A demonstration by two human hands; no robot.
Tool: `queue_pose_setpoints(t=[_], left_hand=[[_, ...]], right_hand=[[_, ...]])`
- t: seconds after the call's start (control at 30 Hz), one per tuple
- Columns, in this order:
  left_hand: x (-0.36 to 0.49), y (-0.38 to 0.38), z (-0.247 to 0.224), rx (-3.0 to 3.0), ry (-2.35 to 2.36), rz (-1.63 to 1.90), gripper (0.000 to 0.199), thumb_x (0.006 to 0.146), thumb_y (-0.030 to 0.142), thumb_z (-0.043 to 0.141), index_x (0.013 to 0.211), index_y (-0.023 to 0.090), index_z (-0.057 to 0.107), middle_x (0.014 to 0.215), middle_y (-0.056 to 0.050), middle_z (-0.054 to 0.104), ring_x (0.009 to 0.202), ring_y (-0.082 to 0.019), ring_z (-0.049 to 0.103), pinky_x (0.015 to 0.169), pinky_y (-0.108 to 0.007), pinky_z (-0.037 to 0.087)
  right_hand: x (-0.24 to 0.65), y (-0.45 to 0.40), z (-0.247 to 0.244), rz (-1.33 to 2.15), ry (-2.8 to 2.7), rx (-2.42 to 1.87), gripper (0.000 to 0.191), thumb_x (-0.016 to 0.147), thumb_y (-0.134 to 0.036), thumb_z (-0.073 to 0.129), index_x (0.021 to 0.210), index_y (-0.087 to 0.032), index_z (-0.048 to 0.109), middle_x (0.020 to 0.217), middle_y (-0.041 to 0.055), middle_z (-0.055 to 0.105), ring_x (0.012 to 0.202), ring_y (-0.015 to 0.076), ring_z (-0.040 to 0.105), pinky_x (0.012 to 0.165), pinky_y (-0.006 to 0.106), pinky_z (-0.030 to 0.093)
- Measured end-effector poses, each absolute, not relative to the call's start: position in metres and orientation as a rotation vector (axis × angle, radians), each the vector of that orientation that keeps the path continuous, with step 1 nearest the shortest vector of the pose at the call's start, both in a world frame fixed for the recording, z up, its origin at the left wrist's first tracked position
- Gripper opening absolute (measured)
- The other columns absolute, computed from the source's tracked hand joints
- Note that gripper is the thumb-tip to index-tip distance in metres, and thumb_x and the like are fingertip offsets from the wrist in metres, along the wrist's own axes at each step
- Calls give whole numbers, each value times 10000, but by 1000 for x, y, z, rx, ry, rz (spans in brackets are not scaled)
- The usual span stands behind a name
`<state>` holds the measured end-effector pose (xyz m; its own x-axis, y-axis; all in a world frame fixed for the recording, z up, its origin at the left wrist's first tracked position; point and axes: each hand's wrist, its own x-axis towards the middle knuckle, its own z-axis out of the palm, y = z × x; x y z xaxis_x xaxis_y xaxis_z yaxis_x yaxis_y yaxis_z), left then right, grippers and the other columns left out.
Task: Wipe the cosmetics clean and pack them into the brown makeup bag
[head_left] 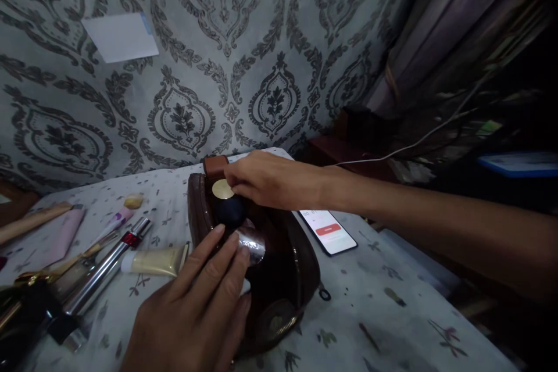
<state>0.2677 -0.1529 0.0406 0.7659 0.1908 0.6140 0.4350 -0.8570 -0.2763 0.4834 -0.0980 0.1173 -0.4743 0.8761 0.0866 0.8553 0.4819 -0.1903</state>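
An unzipped dark brown pouch (307, 261) lies on the bed or table cover in front of me. Inside its far end is a dark rounded container (229, 211) with a gold round top (222, 189). My right hand (261, 179) reaches in from the right, its fingers curled at the edge of that gold top; what they pinch is hidden. My left hand (204, 302) lies with outstretched fingers over the pouch's near left side, fingertips touching a shiny silver piece (253, 245) inside. A brown strap or case (215, 166) sits at the pouch's far end.
Left of the pouch lie a cream tube (152, 261), a silver tube with a red band (107, 267), a pink item (65, 235) and several other cosmetics. A lit phone (329, 232) lies right of it. Patterned wall (274, 99) stands behind; a white cable (405, 151) hangs right.
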Motion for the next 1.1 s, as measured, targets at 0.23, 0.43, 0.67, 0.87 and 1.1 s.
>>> queue_pose_setpoints(t=[0.23, 0.43, 0.67, 0.87, 1.1], left_hand=[[267, -158, 41, -2655, -520, -866, 339, 982, 192, 493, 1291, 111, 606, 1330, -92, 679, 1319, -238, 569, 958, -364, 582], [264, -162, 41, -2759, -566, -886, 363, 990, 205, 507, 1336, 116, 572, 1376, -112, 640, 1377, -223, 507, 1109, -375, 471], [252, -183, 42, -2755, -728, -1295, 310, 958, 133, 537, 1255, 172, 615, 1336, -94, 654, 1262, -159, 595, 1106, -270, 427], [239, -239, 22, -2615, -1667, -2115, 245, 982, 326, 533, 1211, 275, 601, 984, 7, 694, 908, -126, 661, 850, -227, 511], [226, -272, -10, -1898, -2675, -2877, 459, 854, 573, 591, 1183, 253, 574, 962, -36, 712, 946, -229, 691, 840, -335, 546]], right_hand=[[494, -146, 124, 150, -2218, -1427, 141, 897, -120, 556, 800, -146, 655, 623, -40, 545, 580, 79, 417, 610, 249, 272], [498, -179, 121, 206, -2121, -1389, 143, 898, -150, 561, 814, -146, 676, 654, -30, 613, 605, 84, 499, 606, 235, 310], [499, -220, 114, 286, -2016, -1324, 169, 915, -162, 558, 796, -144, 676, 653, -22, 643, 576, 84, 534, 578, 223, 352], [445, -275, 72, 428, -2121, -1016, 98, 962, -208, 575, 972, -166, 663, 833, 5, 687, 719, 108, 622, 670, 214, 450], [357, -286, -23, 731, -2075, -1003, 203, 818, -5, 570, 900, -186, 616, 915, 27, 654, 821, 153, 625, 728, 256, 488]])
